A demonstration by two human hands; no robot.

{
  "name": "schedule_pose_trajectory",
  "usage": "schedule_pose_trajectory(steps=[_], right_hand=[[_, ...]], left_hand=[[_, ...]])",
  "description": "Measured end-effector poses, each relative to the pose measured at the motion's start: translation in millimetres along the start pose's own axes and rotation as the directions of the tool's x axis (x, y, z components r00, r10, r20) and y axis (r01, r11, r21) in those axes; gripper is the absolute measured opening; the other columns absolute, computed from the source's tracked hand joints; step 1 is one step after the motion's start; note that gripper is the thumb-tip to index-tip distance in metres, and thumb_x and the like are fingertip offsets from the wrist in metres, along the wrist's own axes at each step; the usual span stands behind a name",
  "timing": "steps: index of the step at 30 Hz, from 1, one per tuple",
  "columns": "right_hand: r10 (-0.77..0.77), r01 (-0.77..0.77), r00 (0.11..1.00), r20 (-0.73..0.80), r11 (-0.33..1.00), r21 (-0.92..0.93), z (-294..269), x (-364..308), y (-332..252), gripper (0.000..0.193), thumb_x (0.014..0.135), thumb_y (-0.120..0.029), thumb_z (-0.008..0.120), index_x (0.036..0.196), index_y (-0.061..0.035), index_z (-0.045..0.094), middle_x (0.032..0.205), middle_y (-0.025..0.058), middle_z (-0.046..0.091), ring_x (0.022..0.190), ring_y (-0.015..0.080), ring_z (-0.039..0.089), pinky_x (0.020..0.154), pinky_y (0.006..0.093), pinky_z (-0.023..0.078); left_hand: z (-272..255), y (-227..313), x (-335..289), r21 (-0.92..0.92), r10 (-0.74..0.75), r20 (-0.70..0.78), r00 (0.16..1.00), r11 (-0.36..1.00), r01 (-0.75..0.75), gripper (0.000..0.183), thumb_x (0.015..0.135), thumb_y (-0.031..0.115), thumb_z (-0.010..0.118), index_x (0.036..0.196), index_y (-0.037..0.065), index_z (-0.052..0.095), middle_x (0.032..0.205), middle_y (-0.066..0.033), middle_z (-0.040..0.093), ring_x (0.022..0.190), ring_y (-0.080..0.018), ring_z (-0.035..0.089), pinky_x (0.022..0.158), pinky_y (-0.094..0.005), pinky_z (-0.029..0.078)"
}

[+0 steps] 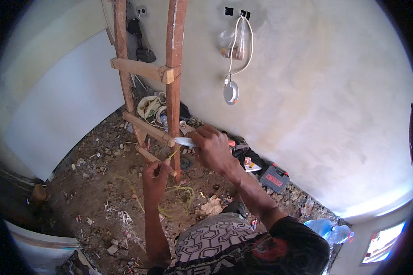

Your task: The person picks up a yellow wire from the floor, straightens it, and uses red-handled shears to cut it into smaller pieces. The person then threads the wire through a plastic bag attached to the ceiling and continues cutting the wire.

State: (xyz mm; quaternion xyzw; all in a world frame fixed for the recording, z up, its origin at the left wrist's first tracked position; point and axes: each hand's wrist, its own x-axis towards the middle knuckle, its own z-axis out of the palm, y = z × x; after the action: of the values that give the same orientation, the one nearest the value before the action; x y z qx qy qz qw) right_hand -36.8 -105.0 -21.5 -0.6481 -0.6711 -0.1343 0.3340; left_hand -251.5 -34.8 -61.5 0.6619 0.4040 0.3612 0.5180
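My left hand is closed, with thumb and finger pinching a thin yellow wire whose end points up and to the right. My right hand is closed around a knife; its pale, broad blade points left and its handle is hidden in the fist. The blade sits just above the wire's upper end; whether they touch I cannot tell. More yellow wire lies in a loose coil on the ground below. Right behind both hands stands a wooden ladder.
Rubble and scraps cover the dirt floor. A bucket and white cable roll stand behind the ladder. A round lamp hangs by its cable on the wall. To the right lie a dark tool case and plastic bottles.
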Motion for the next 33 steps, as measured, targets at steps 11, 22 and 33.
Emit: schedule_pose_trajectory(steps=[11,22,33], right_hand=[[0.267,-0.504,0.85,0.455,0.667,0.549,43.1,-19.5,28.4,0.025,0.091,-0.025,0.067,0.086,-0.0011,0.071,0.066,0.0058,0.064,0.057,0.0097,0.054,0.052,0.0356,0.045],[-0.074,-0.521,0.713,0.697,0.609,0.598,71.6,-30.0,20.8,0.035,0.098,-0.035,0.06,0.102,-0.0019,0.069,0.087,0.0063,0.069,0.082,0.0143,0.06,0.076,0.0326,0.048],[0.087,-0.769,0.618,0.781,0.275,0.577,94.0,-57.5,6.1,0.04,0.095,-0.035,0.062,0.114,-0.0004,0.063,0.095,0.0082,0.069,0.069,0.018,0.064,0.071,0.0346,0.053]], left_hand=[[-11.6,-5.7,45.0,-0.565,-0.293,-0.057,0.954,0.798,0.211,0.03,0.091,0.028,0.069,0.073,0.014,0.049,0.064,0.006,0.043,0.052,-0.0056,0.039,0.047,-0.0238,0.031],[-9.6,-55.2,89.1,-0.944,-0.31,0.063,0.949,0.291,0.158,0.022,0.092,0.019,0.064,0.076,0.012,0.05,0.058,0.0068,0.04,0.042,-0.0056,0.037,0.041,-0.0232,0.032],[-14.7,-66.6,59.8,-0.933,-0.378,-0.106,0.92,0.359,0.04,0.019,0.1,0.024,0.056,0.088,0.01,0.053,0.07,0.003,0.047,0.058,-0.0093,0.045,0.056,-0.0256,0.043]])
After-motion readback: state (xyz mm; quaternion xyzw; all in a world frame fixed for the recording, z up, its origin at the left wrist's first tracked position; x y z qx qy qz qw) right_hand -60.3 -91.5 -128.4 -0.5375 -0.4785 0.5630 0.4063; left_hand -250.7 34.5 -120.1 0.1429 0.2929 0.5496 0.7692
